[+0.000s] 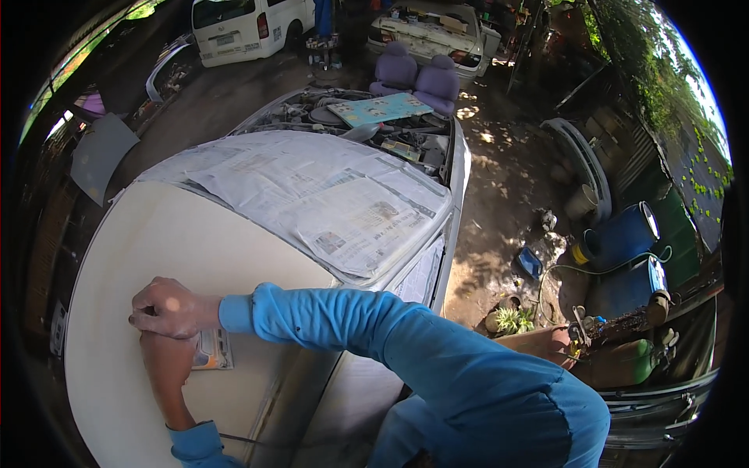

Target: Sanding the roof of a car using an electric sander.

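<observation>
My right arm, in a blue sleeve, reaches across to the left over a pale, matte car roof [148, 234]. At its end my right hand [165, 306] is closed with curled knuckles, dusted whitish. Whatever it may hold is hidden. My left hand [168, 363] comes up from below and meets the underside of the right one; its fingers are out of sight behind the right hand. Right beside the left hand, a flat rectangular piece [216, 349] with orange and grey printing lies on the roof, partly covered by the hands and wrist.
Newspaper sheets [312, 195] mask the windscreen. Ahead, the engine bay is uncovered, with a light-blue patterned board [382, 109] across it. Purple seats [437, 82], a white van [234, 31] and another car [429, 35] stand beyond. Blue drums [624, 234] and a potted plant [513, 320] are at the right.
</observation>
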A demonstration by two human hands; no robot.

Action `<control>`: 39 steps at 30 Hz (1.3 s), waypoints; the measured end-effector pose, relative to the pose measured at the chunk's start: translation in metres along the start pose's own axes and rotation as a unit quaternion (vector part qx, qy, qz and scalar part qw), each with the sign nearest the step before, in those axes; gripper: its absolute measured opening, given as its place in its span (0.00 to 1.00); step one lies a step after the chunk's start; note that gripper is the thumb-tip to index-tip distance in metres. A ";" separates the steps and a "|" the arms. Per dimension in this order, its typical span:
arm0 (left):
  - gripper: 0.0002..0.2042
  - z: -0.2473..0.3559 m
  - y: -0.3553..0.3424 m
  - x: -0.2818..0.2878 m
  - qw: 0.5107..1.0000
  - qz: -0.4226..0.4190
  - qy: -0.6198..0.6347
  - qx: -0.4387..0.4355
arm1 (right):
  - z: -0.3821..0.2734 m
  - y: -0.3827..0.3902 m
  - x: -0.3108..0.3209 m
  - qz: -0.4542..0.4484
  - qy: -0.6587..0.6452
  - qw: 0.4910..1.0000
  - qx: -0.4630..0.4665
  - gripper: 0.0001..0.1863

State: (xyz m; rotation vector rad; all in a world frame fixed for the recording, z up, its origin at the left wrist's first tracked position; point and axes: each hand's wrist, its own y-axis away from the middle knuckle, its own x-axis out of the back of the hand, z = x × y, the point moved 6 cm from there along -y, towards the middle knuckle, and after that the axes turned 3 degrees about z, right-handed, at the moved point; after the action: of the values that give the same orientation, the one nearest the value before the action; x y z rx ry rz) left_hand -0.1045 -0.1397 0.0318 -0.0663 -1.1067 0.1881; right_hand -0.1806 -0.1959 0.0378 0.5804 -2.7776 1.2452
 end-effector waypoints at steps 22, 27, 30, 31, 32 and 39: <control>0.24 -0.067 -0.189 0.001 0.995 0.033 -0.069 -0.059 | 0.163 -0.139 -0.035 -0.054 -0.115 0.987 -0.103 0.21; 0.16 -0.010 -0.173 -0.028 0.983 0.059 -0.083 -0.150 | 0.148 -0.100 0.022 -0.039 -0.113 0.984 -0.132 0.21; 0.15 0.014 -0.148 -0.040 0.986 0.066 -0.075 -0.131 | 0.120 -0.075 0.049 -0.033 -0.108 0.989 -0.100 0.21; 0.14 0.022 -0.137 -0.042 0.987 0.067 -0.068 -0.128 | 0.110 -0.067 0.055 -0.027 -0.083 0.992 -0.087 0.21; 0.14 0.029 -0.126 -0.042 0.986 0.079 -0.077 -0.123 | 0.100 -0.058 0.057 -0.040 -0.097 0.991 -0.081 0.21; 0.10 0.038 -0.053 -0.035 0.988 0.083 -0.029 -0.130 | 0.045 -0.014 0.047 -0.048 -0.120 0.988 -0.086 0.20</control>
State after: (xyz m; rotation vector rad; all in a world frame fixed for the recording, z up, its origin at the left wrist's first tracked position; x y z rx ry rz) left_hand -0.1478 -0.1994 0.0261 -0.3879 -1.1786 0.1944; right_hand -0.2146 -0.2527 0.0262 0.8915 -2.9655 0.9623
